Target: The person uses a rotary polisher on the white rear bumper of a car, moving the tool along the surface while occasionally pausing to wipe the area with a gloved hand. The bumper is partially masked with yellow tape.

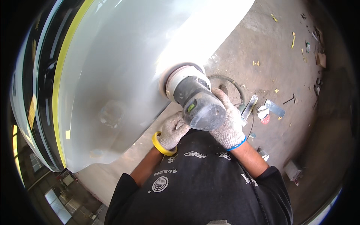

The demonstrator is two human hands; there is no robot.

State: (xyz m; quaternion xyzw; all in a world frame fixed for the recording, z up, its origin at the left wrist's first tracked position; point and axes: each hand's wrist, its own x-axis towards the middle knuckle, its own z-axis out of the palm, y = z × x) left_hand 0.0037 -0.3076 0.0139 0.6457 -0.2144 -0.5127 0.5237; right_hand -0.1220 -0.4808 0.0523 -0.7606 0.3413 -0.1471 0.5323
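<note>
A grey-and-black power sander (200,101) has its round pad against the whitish vehicle panel (108,90). My right hand (228,122), in a white knit glove with a blue cuff, is wrapped round the right side of the sander's body. At its lower left, my gloved left hand (174,129) is curled against the housing, its fingertips partly hidden behind the tool. A roll of yellow tape (163,145) sits round my left wrist like a bracelet. Dull, scuffed patches show on the panel, and bright glare covers its upper right part.
Yellow masking tape (61,75) runs along the panel's left side beside dark trim. A dark hose (236,87) curves over the concrete floor on the right. Near it lie flat metal pieces (275,108), an open can (262,111) and tape scraps (255,63).
</note>
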